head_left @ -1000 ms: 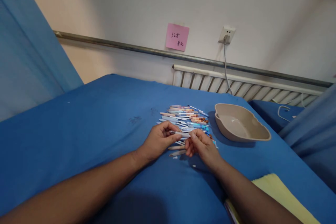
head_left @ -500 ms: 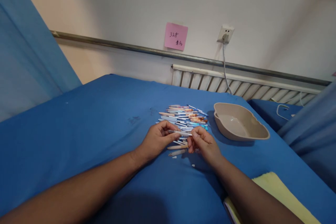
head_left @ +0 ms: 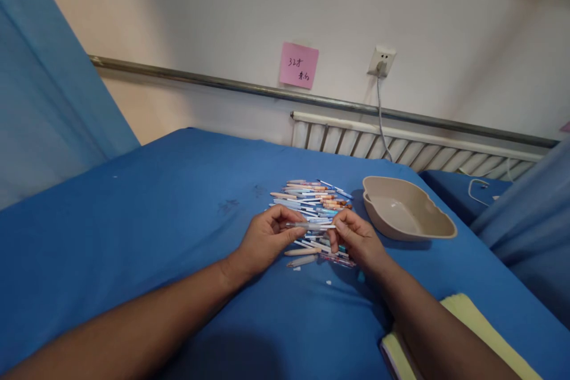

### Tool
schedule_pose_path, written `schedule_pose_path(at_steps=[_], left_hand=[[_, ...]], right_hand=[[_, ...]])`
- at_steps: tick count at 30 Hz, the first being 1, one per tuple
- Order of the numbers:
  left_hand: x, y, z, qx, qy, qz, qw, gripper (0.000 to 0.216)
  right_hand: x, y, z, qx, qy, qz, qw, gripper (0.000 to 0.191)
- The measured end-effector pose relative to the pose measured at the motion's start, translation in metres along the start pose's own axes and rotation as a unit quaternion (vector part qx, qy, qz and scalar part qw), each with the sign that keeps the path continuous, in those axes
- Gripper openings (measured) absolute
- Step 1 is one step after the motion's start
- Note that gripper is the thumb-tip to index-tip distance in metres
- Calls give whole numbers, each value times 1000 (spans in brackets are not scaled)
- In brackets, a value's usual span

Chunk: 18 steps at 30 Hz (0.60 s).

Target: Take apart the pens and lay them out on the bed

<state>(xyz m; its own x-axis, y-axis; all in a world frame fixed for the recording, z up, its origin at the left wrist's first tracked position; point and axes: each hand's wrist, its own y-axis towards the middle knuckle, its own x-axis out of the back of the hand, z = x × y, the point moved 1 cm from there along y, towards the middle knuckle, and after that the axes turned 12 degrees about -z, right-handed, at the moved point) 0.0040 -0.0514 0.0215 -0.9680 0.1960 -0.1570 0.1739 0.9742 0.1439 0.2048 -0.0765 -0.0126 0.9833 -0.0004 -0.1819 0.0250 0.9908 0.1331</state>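
Observation:
My left hand pinches the barrel of a translucent grey pen between thumb and fingers, and the pen lies level above the pile. A thin white pen refill sticks out of its right end. My right hand has that refill's outer end between thumb and forefinger. Below and behind both hands lie many pens and refills in a loose pile, in white, orange, blue and beige. Part of the pile is hidden by my hands. A beige pen lies at its near side.
A beige plastic basin stands right of the pile on the blue cloth. Small white bits lie near the front. A yellow cloth is under my right forearm. Beyond are a radiator and a metal rail.
My right hand has moved a little to the right, away from my left hand, and more of the white refill shows between them. My left hand has stayed in place.

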Motion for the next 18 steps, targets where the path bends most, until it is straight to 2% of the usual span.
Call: schedule_pose_path(at_steps=[18], left_hand=[[5, 3, -1, -3, -10, -34, 999, 24]], right_hand=[[8, 3, 3, 7, -8, -15, 1000, 28]])
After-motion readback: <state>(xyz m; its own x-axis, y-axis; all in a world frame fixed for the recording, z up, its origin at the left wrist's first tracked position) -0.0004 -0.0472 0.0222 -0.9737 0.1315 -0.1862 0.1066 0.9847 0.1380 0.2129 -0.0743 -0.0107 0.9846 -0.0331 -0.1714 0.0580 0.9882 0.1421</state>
